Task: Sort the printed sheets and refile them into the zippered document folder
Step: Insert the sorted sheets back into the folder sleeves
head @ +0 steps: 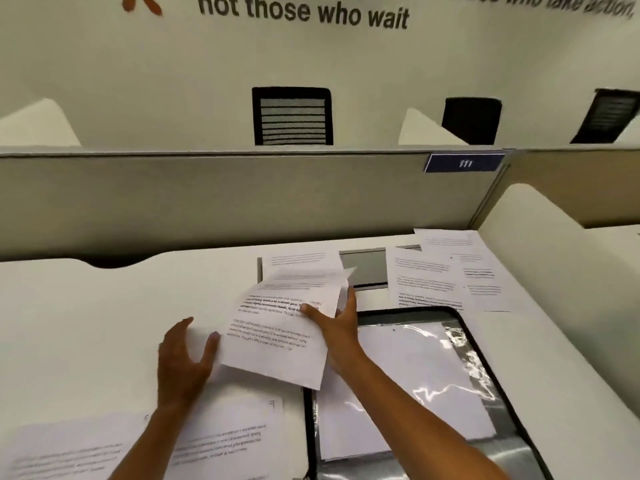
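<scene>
White printed sheets (277, 327), pinched in my right hand (334, 325), hung just left of the open folder (485, 358) lying lengthwise toward the desk's near edge, my left hand (183, 358) spread empty.

The right hand (334, 318) pinches a printed sheet (277, 336) lifted off the white counter (104, 306), thumb on top, with further pages fanned behind it. The left hand (183, 355) is spread, fingertips at the sheet's left edge. Beside them lies the black zippered document folder (464, 344), open, its clear sleeve covering white paper. More sheets (446, 271) lie by the grey partition (242, 199) (text too blurred to read).
</scene>
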### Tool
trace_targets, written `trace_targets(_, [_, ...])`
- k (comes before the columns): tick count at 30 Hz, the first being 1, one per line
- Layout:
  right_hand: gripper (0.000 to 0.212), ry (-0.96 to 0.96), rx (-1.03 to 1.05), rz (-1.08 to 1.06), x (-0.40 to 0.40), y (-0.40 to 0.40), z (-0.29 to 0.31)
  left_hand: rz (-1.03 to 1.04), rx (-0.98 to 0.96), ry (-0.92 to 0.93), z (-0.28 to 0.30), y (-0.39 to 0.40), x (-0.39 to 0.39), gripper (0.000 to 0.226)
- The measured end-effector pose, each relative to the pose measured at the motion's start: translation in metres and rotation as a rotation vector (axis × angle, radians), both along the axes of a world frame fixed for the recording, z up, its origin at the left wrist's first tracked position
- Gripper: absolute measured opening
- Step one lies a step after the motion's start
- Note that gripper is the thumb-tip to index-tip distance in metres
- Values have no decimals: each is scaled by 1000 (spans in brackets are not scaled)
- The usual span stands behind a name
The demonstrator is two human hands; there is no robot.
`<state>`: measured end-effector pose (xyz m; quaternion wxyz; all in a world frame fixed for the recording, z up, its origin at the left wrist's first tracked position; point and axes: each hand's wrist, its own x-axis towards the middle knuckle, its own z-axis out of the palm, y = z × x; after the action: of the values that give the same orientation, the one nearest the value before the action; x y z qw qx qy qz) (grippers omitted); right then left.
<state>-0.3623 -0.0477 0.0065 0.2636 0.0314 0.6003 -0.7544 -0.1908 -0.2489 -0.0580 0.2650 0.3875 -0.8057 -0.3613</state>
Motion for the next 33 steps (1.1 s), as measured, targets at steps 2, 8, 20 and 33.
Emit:
trace_targets(2, [106, -29, -19, -46, -6, 33, 5, -12, 137, 72, 10, 37, -11, 66])
trace_targets(8, [69, -133, -154, -139, -8, 122, 20, 64, 471, 253, 46, 166, -40, 56])
trace_targets(20, [53, -266, -182, -97, -14, 261, 18, 227, 960, 480, 60, 348, -65, 47])
trace_targets(33, [54, -282, -187, 49, -64, 405, 5, -29, 778, 260, 83, 377, -14, 48])
